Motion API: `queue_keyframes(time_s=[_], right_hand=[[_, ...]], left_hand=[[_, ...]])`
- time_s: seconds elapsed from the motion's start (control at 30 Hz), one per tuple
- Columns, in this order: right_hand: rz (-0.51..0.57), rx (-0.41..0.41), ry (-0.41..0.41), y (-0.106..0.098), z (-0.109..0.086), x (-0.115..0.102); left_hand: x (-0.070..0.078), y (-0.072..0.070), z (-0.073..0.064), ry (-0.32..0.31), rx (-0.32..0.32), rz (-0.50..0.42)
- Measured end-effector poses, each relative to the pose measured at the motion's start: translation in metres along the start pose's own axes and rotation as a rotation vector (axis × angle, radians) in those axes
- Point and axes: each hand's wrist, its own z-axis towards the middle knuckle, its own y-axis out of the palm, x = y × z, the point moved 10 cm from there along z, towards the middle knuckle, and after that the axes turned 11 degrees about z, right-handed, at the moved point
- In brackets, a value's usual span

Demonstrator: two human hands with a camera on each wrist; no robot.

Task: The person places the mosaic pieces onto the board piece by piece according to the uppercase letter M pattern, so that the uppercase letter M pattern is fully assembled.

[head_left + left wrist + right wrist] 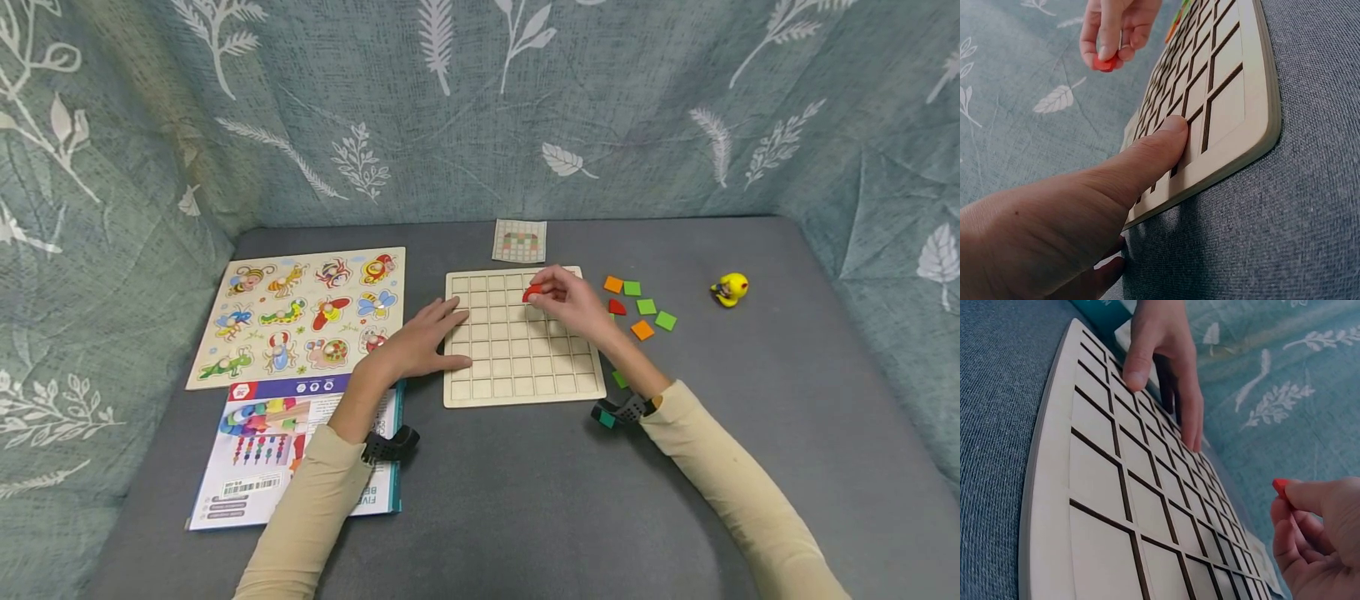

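Observation:
A wooden grid board [510, 367] with square recesses lies in the middle of the table. My left hand [422, 340] rests on its left edge, thumb and fingers spread, as the left wrist view also shows with the thumb [1160, 140] on the grid. Above the far part of the board, my right hand [573, 304] pinches a small red tile [531, 292] with a rounded side between thumb and fingers. To the right of the board lie loose tiles: green squares [647, 307], orange squares [642, 330] and a red rounded one [617, 307].
A small pattern card [519, 242] lies behind the board. An insect peg puzzle [255, 342] sits at the left, with a printed box [300, 454] in front of it under the left forearm. A yellow toy duck [730, 289] stands at the right. A patterned curtain [480, 125] hangs behind.

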Motion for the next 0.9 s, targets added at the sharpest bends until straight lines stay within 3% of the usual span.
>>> queue_keyframes(time_s=[0.23,0.67,0.9], right_hand=[[-0.032,-0.048,0.001,0.013,0.008,-0.001],[-0.262,-0.239,-0.099,0.065,0.041,-0.009],[-0.409,-0.320,-0.173,0.086,0.043,-0.010]], left_hand=[[-0.002,-0.001,-0.001,-0.005,0.001,-0.004],[-0.003,0.000,-0.001,-0.008,-0.015,-0.004],[-0.001,0.000,-0.002,-0.006,-0.018,-0.008]])
